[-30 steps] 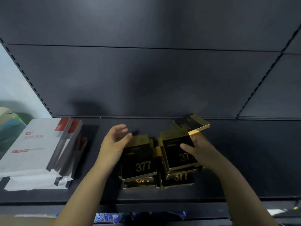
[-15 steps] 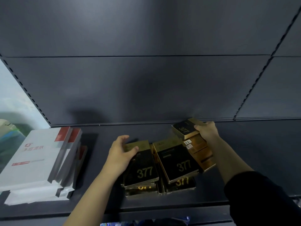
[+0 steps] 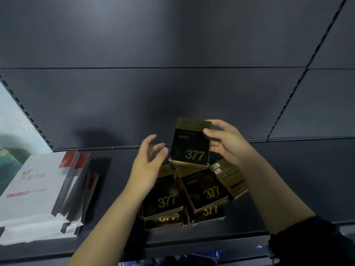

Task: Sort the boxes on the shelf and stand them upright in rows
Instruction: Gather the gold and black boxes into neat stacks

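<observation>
The dark shelf back panel [image 3: 172, 93] is filling most of the view, with slotted uprights running along its left and right edges. Below it, the shelf [image 3: 288, 179] is carrying two groups of goods.

At the left, a stack of white boxes [image 3: 38, 189] is lying flat and fanned out. The top one is showing a red block at its far corner, a small red logo like a "Q", a line of grey Chinese characters too soft to read, and a red strip near its front edge.

In the middle, a pile of black-and-gold boxes [image 3: 203, 192] is lying loosely overlapped. Four fronts are showing "377" in gold numerals, the lowest left one only in part. At the pile's right side, a gold box [image 3: 228, 175] is lying with another face up, bearing two small barcode stickers [image 3: 215, 166].

Above the pile, one black-and-gold box [image 3: 190, 148] is being held upright, its "377" front facing the camera, with a gold band across its top. The right hand [image 3: 228, 143] is gripping it at the right edge, thumb on the front and fingers behind. A dark sleeve [image 3: 307, 242] is covering that forearm near the elbow.

The left hand [image 3: 148, 162] is hovering with fingers spread and relaxed just beside the held box's left edge; whether it is touching the box cannot be told.
</observation>
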{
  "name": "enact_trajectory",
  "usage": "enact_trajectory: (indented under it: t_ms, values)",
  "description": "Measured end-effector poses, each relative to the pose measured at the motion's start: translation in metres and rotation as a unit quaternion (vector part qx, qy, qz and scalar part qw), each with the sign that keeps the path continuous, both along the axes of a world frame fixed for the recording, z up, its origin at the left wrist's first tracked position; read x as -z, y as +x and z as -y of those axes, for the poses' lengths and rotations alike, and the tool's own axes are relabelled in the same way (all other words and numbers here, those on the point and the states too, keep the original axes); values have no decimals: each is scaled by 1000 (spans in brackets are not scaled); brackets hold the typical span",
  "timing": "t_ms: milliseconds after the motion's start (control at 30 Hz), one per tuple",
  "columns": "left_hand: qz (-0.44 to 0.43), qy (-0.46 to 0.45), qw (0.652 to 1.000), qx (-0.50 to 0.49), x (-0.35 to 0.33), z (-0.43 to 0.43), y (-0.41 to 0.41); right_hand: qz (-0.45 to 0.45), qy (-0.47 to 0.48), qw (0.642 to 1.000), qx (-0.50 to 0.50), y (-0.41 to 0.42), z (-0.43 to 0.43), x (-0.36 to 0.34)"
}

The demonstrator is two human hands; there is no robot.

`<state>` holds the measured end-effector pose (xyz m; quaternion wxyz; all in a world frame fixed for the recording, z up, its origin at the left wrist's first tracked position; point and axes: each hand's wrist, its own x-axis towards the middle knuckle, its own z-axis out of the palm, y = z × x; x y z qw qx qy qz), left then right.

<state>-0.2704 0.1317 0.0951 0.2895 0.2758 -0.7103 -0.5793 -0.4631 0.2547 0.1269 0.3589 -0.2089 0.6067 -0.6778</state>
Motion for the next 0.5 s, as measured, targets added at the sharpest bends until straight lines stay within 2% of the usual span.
enact_trajectory:
  t_ms: [133,200,233,267,300,367,433,500]
  values:
    - [-22,77,992,103,-8,-10,-3,-28,-8,998,-62,25,-1,-1]
    - [-32,81,991,100,-6,-11,0,-56,12,997,-60,26,-8,1]
    - [-36,86,992,87,-5,-11,3,-103,51,993,-38,21,-13,4]
    - [-40,96,992,68,-3,-10,8,-176,113,978,-4,13,-19,9]
    - [-45,109,992,50,0,-9,13,-255,188,948,37,3,-25,17]
    - [-54,136,989,15,6,-5,23,-345,354,866,75,-16,-38,37]
    - [-49,138,989,-15,10,0,32,-329,490,807,27,-19,-46,59]
    - [-39,129,990,-37,16,2,38,-289,552,781,-32,-15,-49,80]
